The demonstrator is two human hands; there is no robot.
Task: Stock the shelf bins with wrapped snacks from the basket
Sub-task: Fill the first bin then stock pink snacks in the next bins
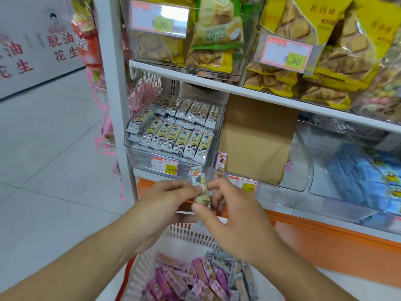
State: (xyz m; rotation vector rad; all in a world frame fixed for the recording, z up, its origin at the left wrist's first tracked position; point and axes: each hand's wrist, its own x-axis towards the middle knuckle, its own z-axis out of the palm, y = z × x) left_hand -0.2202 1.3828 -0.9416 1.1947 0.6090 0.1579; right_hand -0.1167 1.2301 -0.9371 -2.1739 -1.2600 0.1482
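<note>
Head view: both hands' grip pinches one wrapped snack [200,187] between left hand [167,205] and right hand [234,213], above basket [186,233].

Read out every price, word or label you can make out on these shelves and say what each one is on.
"9.90": price tag on the upper left bin.
"9.90": price tag on the upper right bin.
"15.80": price tag on the lower left bin.
"15.80": price tag on the middle bin.
"脱油花生": white wall sign.
Snack wrapper print and the tags' fine print: too blurred.

head | looks forward-down; close on shelf bins [171,135] and basket [184,235]; edges seemingly blurred
</note>
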